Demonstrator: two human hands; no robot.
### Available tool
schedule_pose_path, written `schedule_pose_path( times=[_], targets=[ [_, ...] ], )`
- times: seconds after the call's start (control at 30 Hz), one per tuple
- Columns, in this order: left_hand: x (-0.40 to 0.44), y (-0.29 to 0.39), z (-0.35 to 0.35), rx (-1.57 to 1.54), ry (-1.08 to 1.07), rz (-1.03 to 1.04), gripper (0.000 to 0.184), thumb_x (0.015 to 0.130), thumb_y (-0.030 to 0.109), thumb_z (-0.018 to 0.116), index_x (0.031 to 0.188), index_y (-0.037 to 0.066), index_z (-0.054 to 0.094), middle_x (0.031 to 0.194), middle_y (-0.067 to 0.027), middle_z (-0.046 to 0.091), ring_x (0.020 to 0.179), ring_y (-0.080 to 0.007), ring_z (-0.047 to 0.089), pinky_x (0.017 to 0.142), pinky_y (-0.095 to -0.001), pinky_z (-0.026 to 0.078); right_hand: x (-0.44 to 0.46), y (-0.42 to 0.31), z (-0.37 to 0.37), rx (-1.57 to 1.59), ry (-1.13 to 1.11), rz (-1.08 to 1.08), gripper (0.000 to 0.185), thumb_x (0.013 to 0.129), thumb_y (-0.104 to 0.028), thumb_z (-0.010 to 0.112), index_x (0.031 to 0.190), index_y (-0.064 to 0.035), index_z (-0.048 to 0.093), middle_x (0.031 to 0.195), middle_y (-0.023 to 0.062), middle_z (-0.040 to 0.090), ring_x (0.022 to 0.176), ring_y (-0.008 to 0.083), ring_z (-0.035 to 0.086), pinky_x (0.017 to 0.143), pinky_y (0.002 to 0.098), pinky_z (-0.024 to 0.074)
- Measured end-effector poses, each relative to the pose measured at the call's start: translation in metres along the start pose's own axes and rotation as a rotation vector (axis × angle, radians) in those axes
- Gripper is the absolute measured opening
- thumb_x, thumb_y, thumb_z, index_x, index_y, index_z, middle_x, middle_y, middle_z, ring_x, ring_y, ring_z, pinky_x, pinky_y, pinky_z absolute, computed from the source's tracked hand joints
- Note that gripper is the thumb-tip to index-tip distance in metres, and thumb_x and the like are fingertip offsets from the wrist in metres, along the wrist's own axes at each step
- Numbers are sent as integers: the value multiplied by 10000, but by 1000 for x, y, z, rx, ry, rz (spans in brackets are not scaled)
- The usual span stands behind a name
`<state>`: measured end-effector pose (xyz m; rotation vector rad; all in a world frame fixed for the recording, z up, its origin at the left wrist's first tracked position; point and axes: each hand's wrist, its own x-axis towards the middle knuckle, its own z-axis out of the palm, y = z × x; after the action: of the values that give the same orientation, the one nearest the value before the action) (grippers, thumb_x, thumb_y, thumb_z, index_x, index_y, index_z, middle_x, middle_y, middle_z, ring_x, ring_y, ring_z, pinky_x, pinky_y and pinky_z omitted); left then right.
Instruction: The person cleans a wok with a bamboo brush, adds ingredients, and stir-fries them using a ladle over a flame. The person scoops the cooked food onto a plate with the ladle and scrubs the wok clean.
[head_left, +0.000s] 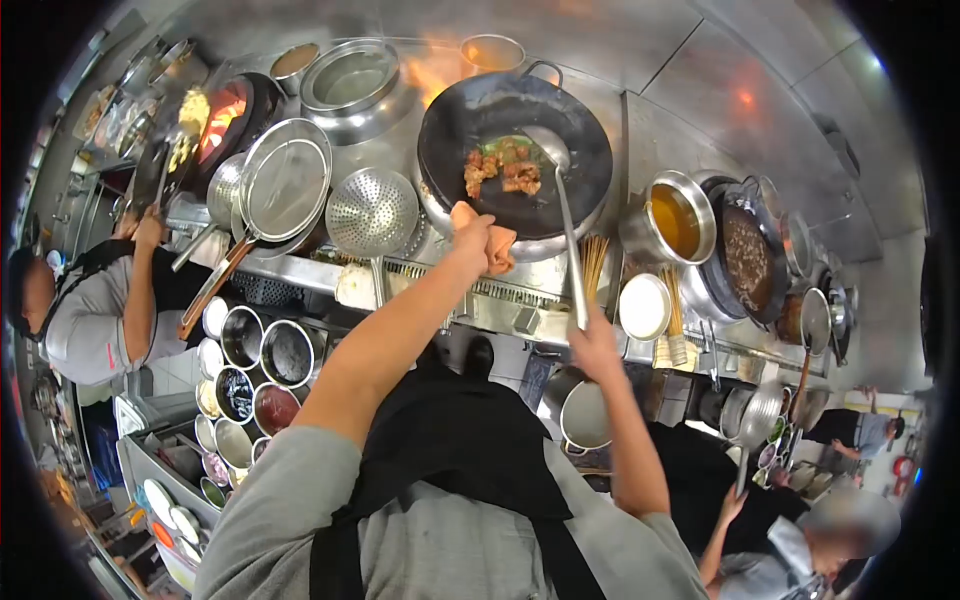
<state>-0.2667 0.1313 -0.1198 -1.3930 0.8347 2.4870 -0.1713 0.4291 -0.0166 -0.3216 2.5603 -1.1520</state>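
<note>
A black wok sits on the stove, with browned food pieces and some green bits inside. My left hand grips an orange cloth against the wok's near rim. My right hand is closed round the handle of a long metal ladle, whose bowl rests inside the wok beside the food. Flames show behind the wok's left side.
A perforated strainer and a mesh strainer lie left. To the right are an oil pot and a second wok. Seasoning containers stand lower left. Co-workers work at both sides.
</note>
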Motion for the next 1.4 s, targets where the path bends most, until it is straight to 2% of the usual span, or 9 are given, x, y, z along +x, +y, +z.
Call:
schedule_pose_path(
  times=[0.3,0.5,0.63,0.77,0.87,0.93,1.0,1.17,1.4],
  targets=[
    [-76,10,-5,-45,-87,-109,225,934,115,556,1103,-24,503,986,-193,631,721,-358,661,469,-523,508,-75,-155,-164,-83,-461,338,281,926,-112,672,1187,-19,630,673,2,552,460,71,512,430,277,403],
    [-68,-35,-97,64,-279,58,192,930,126,517,1087,15,518,935,-168,639,643,-333,644,425,-458,463,-10,-52,-56,-279,-207,27,378,890,-182,703,1214,-11,612,819,247,656,761,443,606,753,465,510],
    [-58,-57,-161,-12,-123,-221,258,934,157,496,1151,21,523,972,-174,645,715,-343,663,426,-467,491,-25,-66,-55,-215,-36,57,434,897,-171,696,1296,-27,607,834,214,673,735,342,645,723,420,519],
    [-206,-11,-67,82,-164,-13,228,957,228,476,1085,45,521,876,-166,632,623,-334,609,418,-451,439,-70,-138,-136,-33,-292,198,398,915,-161,691,1293,-49,636,719,26,638,558,94,575,521,288,470],
    [-157,25,-32,7,-245,-64,332,1008,304,430,894,25,569,696,-151,601,440,-330,502,406,-488,406,-53,-142,-137,-44,-423,332,331,900,-167,679,1186,-3,651,680,62,618,562,151,596,542,332,486],
    [-93,22,-65,161,-489,-26,316,1017,322,465,933,35,567,737,-144,640,526,-308,563,475,-487,459,-8,-56,-93,-359,-214,-260,321,877,-192,680,1105,31,648,698,163,625,643,260,631,632,400,507],
    [-44,-3,-110,125,-466,3,235,997,270,497,1029,47,567,827,-135,672,654,-291,643,545,-503,516,15,-40,-55,-113,-56,-90,326,859,-216,678,1060,38,641,720,241,610,721,349,633,713,446,506],
    [-96,-28,-116,-25,-390,33,494,878,44,617,1363,47,519,1175,-141,658,1069,-313,672,889,-478,594,-54,-71,-92,186,-51,167,342,906,-111,662,1238,-30,654,667,12,577,467,77,498,425,272,388],
    [-8,6,-67,80,-656,4,242,948,220,501,1041,13,586,878,-170,655,689,-348,662,447,-506,510,36,-37,-26,479,124,26,221,941,-110,637,1143,-22,660,617,11,574,417,114,493,402,281,393]
  ],
)
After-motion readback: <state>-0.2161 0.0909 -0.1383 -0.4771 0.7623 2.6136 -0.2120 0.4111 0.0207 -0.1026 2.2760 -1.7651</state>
